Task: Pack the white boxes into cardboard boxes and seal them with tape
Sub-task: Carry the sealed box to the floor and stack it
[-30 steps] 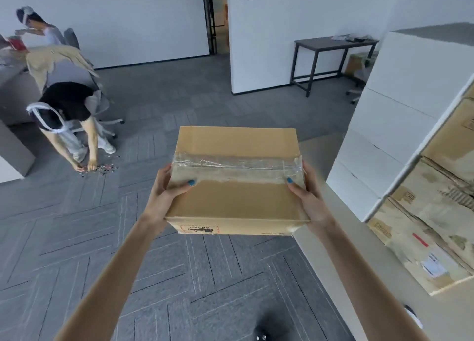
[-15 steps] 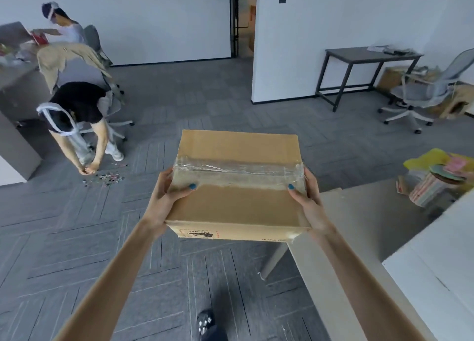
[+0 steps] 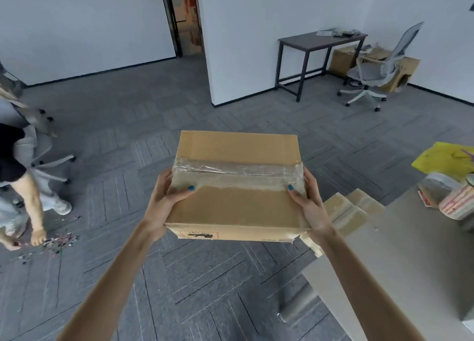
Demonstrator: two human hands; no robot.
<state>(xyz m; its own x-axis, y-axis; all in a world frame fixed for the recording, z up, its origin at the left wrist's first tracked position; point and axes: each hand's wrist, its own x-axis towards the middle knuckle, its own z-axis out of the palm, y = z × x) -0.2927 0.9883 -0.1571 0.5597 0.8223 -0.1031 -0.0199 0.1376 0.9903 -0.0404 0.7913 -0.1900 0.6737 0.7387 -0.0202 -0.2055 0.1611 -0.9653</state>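
I carry a closed cardboard box (image 3: pixel 238 207) in front of me, above the grey carpet. A strip of clear tape (image 3: pixel 236 170) runs across its top seam and folds over both sides. My left hand (image 3: pixel 164 202) grips the box's left side with the thumb on top. On the opposite side my right hand (image 3: pixel 311 204) grips it the same way. Other cardboard boxes (image 3: pixel 351 209) lie on the floor just right of it, beyond the table's corner. No white boxes are in view.
A light table (image 3: pixel 400 263) fills the lower right, with a yellow bag (image 3: pixel 446 158) and striped cups (image 3: pixel 456 204) on it. At the left a person (image 3: pixel 23 186) bends over small bits scattered on the floor. A dark desk (image 3: pixel 318 55) and office chair (image 3: pixel 372 71) stand at the back right.
The view has swung to the right; the stacked white boxes and cardboard boxes at the right have left the frame. The box stays held in both hands the same way.
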